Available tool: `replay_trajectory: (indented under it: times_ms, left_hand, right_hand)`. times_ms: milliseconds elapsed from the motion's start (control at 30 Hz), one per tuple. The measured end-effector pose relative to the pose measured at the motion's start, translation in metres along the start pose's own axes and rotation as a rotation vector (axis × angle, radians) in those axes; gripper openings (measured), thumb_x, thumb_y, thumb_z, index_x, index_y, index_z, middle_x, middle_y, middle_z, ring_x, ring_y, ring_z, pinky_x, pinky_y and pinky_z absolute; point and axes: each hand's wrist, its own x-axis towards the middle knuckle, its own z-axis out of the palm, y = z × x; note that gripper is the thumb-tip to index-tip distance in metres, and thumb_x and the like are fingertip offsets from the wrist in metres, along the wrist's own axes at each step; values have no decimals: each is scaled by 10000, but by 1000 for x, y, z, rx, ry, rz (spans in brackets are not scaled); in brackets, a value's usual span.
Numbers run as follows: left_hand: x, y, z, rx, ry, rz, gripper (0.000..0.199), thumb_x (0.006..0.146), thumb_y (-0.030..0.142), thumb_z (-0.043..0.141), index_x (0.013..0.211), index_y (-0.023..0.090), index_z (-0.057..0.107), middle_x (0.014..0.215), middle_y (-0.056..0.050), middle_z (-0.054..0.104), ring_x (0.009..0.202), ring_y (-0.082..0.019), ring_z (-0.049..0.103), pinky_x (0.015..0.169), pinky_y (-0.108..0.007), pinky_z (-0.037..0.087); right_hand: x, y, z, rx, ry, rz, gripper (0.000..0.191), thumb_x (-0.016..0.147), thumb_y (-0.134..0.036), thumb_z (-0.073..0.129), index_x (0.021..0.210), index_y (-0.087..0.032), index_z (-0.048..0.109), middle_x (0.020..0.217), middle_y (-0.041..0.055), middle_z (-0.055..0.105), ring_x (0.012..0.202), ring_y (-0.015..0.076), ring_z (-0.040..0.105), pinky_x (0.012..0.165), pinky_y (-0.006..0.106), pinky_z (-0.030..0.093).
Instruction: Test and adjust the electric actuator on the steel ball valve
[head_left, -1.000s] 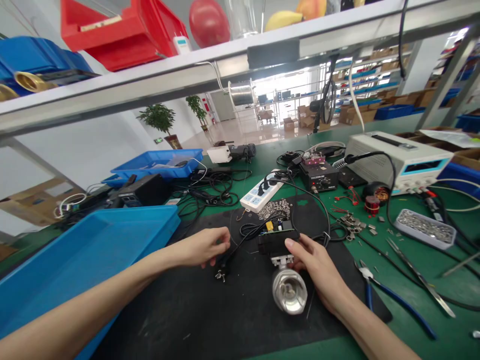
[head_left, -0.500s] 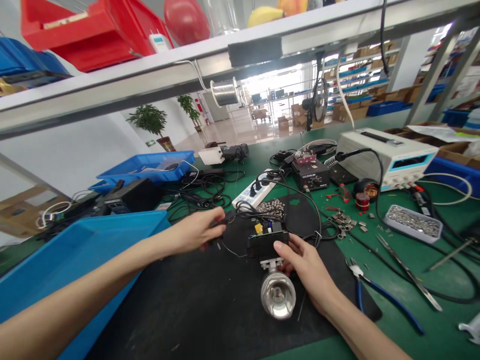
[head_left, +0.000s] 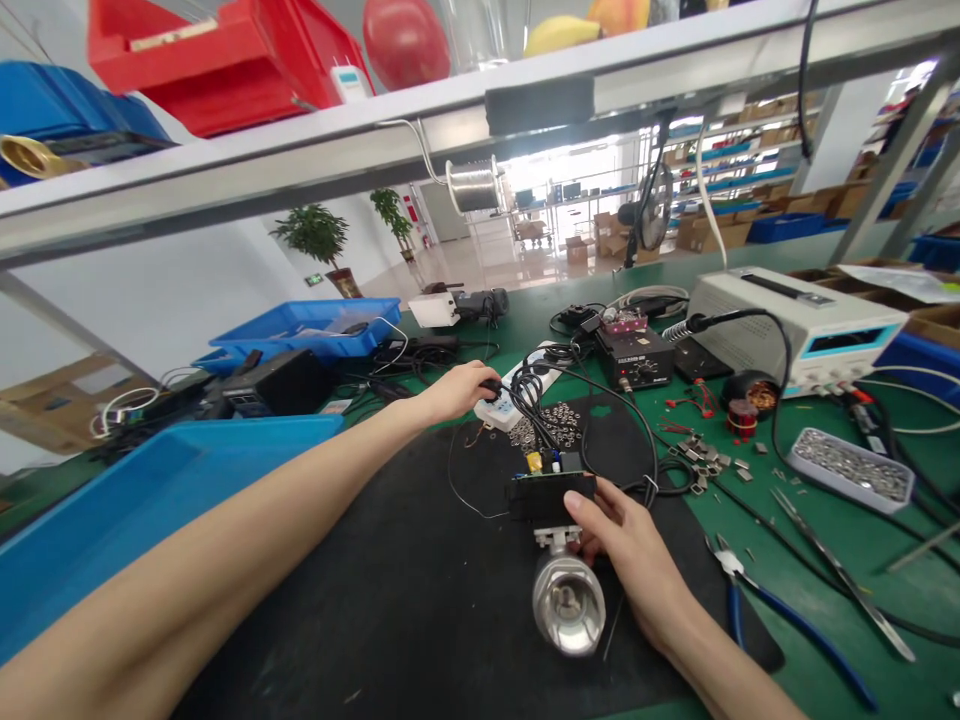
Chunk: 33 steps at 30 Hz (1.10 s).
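My left hand [head_left: 466, 390] is closed on a black power plug [head_left: 492, 388] at the near end of the white power strip [head_left: 495, 413]. Black cables [head_left: 531, 395] run across the strip beside it. My right hand [head_left: 622, 530] grips the right side of a black housing [head_left: 549, 498], which has an exposed circuit board on its upper side. Below the housing is a shiny metal valve body [head_left: 570, 605], its round opening facing me. A thin wire [head_left: 469, 505] curves from the housing's left side over the black mat [head_left: 390, 590].
Small metal nuts [head_left: 551, 428] lie beyond the housing. Blue-handled cutters [head_left: 780, 610], tweezers [head_left: 844, 575] and a tray of small parts [head_left: 851, 470] are at the right. A blue bin [head_left: 225, 450] stands left. Behind are a soldering station [head_left: 637, 357] and a power supply [head_left: 795, 325].
My left hand has moved forward and right with the plug, from above the mat to the power strip. My right hand keeps its hold on the housing. The view has shifted slightly.
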Motion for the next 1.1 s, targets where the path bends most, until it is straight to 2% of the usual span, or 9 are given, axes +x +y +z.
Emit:
replay_trajectory:
  times_ms: [233,367,533,933,1100]
  left_hand:
    - [8,1,5,76,-30,76,289,1009,370,625,1199,155,656,1187,-81,681,1073,-207,669,991,-429,586]
    - [19,2,2,127,-110,149,263,1000,368,641,1141,150,677,1134,-70,698,1031,-199,677,965,-413,589]
    - [25,2,2,171,-184,226,236,997,356,645,1106,154,697,1076,-57,716,958,-183,687,912,-374,589]
    - [22,3,14,234,-153,175,272,990,352,651,1180,165,702,1157,-72,734,1055,-209,700,954,-389,577]
    - [24,3,17,248,-159,137,269,972,339,667,1181,177,714,1157,-74,747,1075,-218,702,948,-378,567]
  right_hand:
    - [0,-1,3,-22,-1,5,762,822,-556,799,1398,-125,547,1068,92,659,652,137,572,574,285,463]
    - [1,1,2,-33,-5,-13,670,862,-537,774,1350,-129,562,1046,66,652,652,117,563,584,268,468]
    - [3,4,2,-17,14,10,668,847,-537,798,1338,-158,548,1063,50,646,664,112,582,577,256,477]
    - [-1,3,3,7,64,-2,657,839,-479,830,1315,-138,531,1069,53,635,646,101,610,556,246,472]
    - [-2,6,2,9,90,-13,720,826,-489,842,1350,-135,499,970,24,643,636,115,633,541,238,480]
